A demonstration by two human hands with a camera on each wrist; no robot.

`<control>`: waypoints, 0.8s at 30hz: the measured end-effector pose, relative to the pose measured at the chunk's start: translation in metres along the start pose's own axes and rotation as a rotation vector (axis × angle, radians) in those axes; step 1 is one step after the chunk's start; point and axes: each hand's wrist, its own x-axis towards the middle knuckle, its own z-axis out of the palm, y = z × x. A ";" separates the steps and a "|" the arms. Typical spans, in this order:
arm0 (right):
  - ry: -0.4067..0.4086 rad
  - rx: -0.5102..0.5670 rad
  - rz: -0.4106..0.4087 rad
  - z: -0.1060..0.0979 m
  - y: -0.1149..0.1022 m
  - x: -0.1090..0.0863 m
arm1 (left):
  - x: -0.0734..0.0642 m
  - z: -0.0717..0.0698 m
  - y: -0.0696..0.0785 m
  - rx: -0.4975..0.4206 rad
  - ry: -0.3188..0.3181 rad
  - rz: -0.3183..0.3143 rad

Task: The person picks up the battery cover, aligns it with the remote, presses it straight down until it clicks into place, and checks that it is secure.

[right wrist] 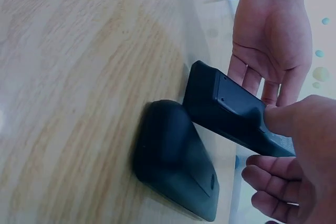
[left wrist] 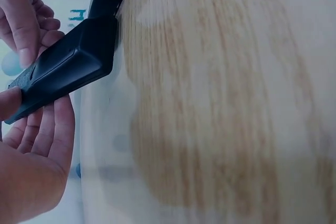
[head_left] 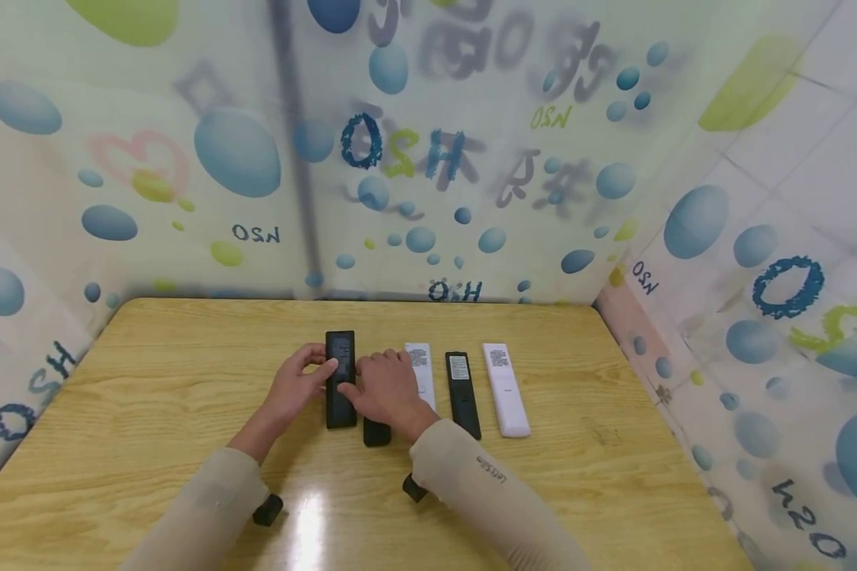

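Observation:
A black remote control (head_left: 340, 408) is raised at a tilt, its back with a printed label facing up. My left hand (head_left: 296, 387) grips it from the left side, thumb on top and fingers underneath, as the left wrist view shows. From the other side my right hand (head_left: 389, 387) has its thumb on the back of the same remote (right wrist: 226, 106), with the fingers curled along its edge. A second black remote (right wrist: 173, 156) lies on the table below, partly hidden by the right hand in the head view.
To the right lie a white remote (head_left: 421, 366), partly covered by my right hand, a slim black remote (head_left: 464, 400) and another white remote (head_left: 509, 392), backs up. The wooden table (head_left: 186, 349) meets a patterned curtain (head_left: 428, 222) at its far edge.

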 end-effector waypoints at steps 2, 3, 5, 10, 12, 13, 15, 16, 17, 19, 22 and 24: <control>0.009 0.007 -0.008 -0.002 0.001 -0.001 | 0.000 -0.001 0.000 -0.003 0.000 0.001; 0.013 0.010 -0.012 -0.003 0.001 -0.002 | 0.001 -0.001 0.001 -0.006 0.000 0.002; 0.024 0.009 -0.023 -0.005 0.003 -0.003 | 0.001 -0.002 0.001 -0.011 -0.002 0.001; 0.048 -0.005 -0.040 -0.012 0.009 -0.007 | 0.000 -0.002 0.002 -0.015 0.002 -0.016; 0.045 -0.008 -0.037 -0.014 0.012 -0.008 | -0.001 -0.002 0.003 -0.004 0.006 -0.037; 0.043 -0.009 -0.035 -0.014 0.013 -0.009 | -0.001 -0.002 0.003 0.004 0.008 -0.050; 0.031 -0.015 -0.029 -0.015 0.016 -0.010 | -0.002 -0.002 0.002 0.024 0.012 -0.079; 0.024 -0.021 -0.026 -0.015 0.018 -0.010 | -0.003 -0.002 0.003 0.032 0.012 -0.096; 0.020 -0.023 -0.022 -0.016 0.020 -0.011 | -0.004 -0.001 0.003 0.040 0.010 -0.113; 0.022 -0.026 -0.017 -0.015 0.023 -0.012 | -0.005 -0.001 0.002 0.056 0.001 -0.140; 0.032 -0.030 -0.016 -0.014 0.028 -0.014 | -0.006 -0.001 0.000 0.064 -0.018 -0.176; 0.035 -0.036 -0.017 -0.013 0.031 -0.015 | -0.007 -0.001 -0.001 0.071 -0.029 -0.194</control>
